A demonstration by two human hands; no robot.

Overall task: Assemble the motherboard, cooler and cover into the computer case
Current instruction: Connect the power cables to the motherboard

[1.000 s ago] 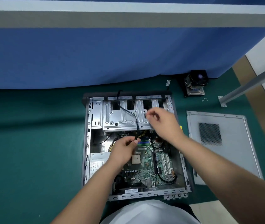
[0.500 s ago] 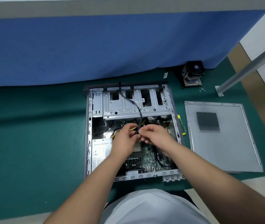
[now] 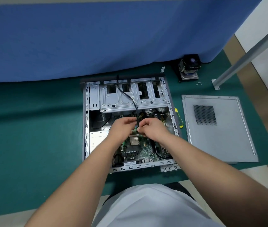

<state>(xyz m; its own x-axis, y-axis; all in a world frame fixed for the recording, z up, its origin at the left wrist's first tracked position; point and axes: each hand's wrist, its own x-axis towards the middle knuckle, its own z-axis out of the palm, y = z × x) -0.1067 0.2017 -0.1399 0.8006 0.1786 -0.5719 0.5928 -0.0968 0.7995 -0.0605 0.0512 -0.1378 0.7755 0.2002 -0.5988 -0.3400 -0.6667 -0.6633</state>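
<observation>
Lying on green mat (image 3: 31, 145), open computer case (image 3: 86, 122), blue cloth (image 3: 97, 38) behind

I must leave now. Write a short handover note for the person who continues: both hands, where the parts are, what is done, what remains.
Left hand and right hand both pinch the black cable over the motherboard.
The motherboard lies inside the open case; whether it is screwed down cannot be told.
The cooler stands on the green mat behind the case, not yet mounted.
The cover lies flat on the mat to the right of the case.
Left: finish the cable, fit the cooler, close the cover.
</observation>
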